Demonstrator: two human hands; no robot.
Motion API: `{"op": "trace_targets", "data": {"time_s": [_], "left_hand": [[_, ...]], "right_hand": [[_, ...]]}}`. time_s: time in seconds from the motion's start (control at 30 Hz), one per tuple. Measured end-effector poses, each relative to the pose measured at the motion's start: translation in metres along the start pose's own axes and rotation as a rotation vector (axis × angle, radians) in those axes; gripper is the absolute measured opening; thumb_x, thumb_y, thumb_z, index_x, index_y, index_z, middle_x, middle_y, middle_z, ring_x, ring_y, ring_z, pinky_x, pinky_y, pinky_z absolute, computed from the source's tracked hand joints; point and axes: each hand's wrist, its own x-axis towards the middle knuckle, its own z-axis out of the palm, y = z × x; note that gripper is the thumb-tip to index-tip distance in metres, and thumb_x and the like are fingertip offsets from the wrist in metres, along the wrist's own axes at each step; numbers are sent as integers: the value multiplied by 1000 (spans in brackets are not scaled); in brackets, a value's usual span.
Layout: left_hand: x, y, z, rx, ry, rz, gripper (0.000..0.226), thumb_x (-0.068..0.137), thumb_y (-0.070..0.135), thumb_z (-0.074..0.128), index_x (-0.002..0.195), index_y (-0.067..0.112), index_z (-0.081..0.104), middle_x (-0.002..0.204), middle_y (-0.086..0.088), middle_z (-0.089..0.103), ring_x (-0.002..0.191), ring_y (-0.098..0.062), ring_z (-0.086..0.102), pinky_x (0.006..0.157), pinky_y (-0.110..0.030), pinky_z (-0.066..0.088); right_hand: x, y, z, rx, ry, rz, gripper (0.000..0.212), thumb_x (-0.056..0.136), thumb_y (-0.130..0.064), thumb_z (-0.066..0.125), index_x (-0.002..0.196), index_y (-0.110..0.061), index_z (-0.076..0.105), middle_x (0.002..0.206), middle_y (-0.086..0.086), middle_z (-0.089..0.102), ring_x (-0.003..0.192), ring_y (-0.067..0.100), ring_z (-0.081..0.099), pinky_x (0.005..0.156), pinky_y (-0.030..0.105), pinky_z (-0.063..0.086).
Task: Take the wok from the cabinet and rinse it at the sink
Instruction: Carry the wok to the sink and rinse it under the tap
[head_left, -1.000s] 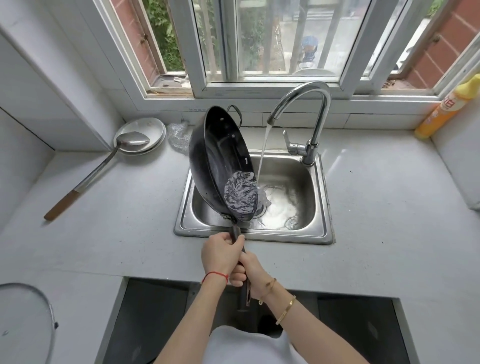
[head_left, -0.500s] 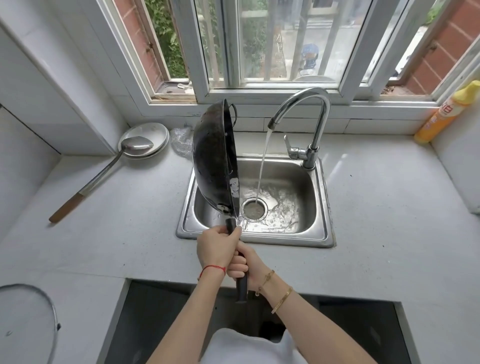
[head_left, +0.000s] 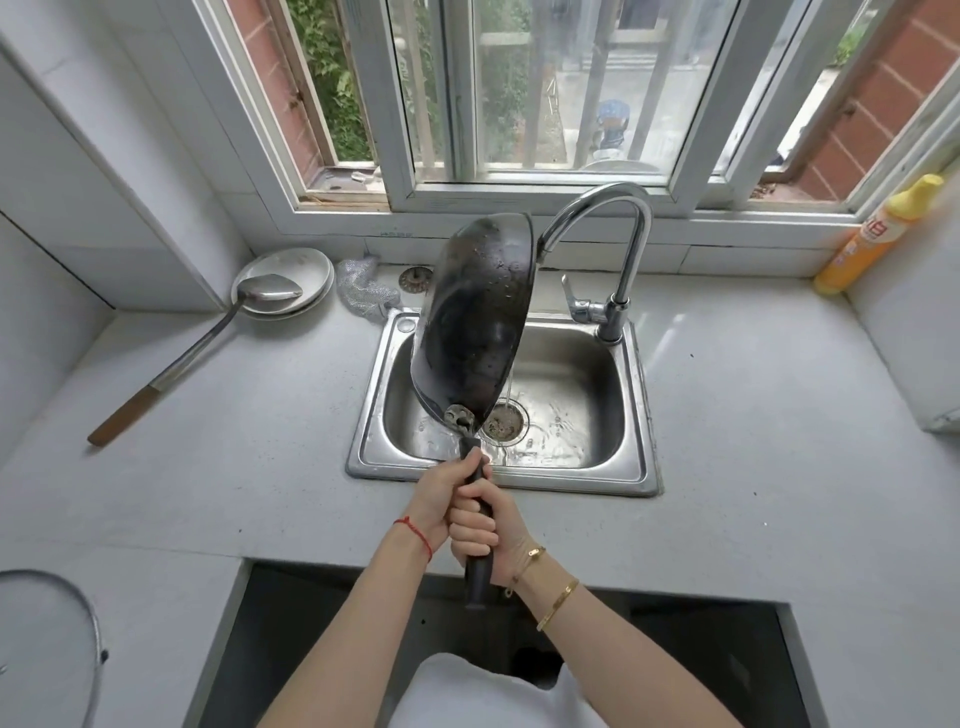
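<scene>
Over sink (head_left: 631, 415), hand-gripped wok (head_left: 475, 317)

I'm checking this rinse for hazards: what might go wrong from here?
The wok is tipped on edge over the sink, its rim close to the faucet spout; a swing may knock it. Water runs behind the wok and may splash onto the counter. Both hands, left hand and right hand, grip one wet handle, which may slip.

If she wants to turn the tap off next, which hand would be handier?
Probably the right hand: it is nearer the tap lever, right of the wok. The left hand could keep gripping the handle.
</scene>
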Motion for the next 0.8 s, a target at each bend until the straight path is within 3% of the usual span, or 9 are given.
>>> {"op": "trace_targets", "data": {"time_s": [0.1,0.2,0.3,0.37,0.47,0.6,0.8], "left_hand": [[1,-9,-2,106,86,-12,29,92,38,63,78,12,63,65,1,59,36,-4,46,31,-15,35],[0,-14,0,50,66,-34,29,92,38,61,78,13,63,67,0,60,37,-6,47,32,-15,35],[4,-15,4,-87,16,-1,21,95,28,57,83,11,60,75,-3,59,56,-11,59,54,-21,52],[6,-18,6,-122,13,13,20,99,22,52,85,8,59,76,-4,58,67,-16,59,72,-30,51],[8,-24,7,-175,14,-4,23,101,19,48,85,6,58,73,-5,58,69,-18,57,78,-32,48],[10,-31,1,-168,10,-5,22,101,18,48,86,6,57,72,-4,59,63,-15,60,74,-28,50],[15,-46,-8,-123,42,9,19,99,16,52,85,5,59,73,-5,59,64,-15,62,69,-26,55]], "right_hand": [[-4,1,-2,-256,209,-16,45,90,-25,49,47,-17,38,34,-2,32,25,10,30,30,16,25],[-9,-1,2,-343,344,-2,45,90,-28,51,47,-16,41,36,-1,35,28,11,32,33,18,32],[-15,1,5,-501,589,-82,35,86,-27,61,56,-11,51,44,4,46,34,14,45,41,21,45],[-19,7,1,-703,767,-266,22,83,-23,64,68,-9,56,49,7,54,38,19,53,47,31,53],[-21,17,-7,-1023,907,-414,18,86,-29,61,84,-11,63,62,5,60,49,20,60,55,41,61],[-18,24,-10,-1171,929,-427,22,92,-36,57,94,-15,64,73,4,62,70,29,66,67,46,61],[-22,31,-21,-1116,839,-452,18,95,-33,58,85,-19,62,64,0,58,52,12,55,49,26,48]]}}
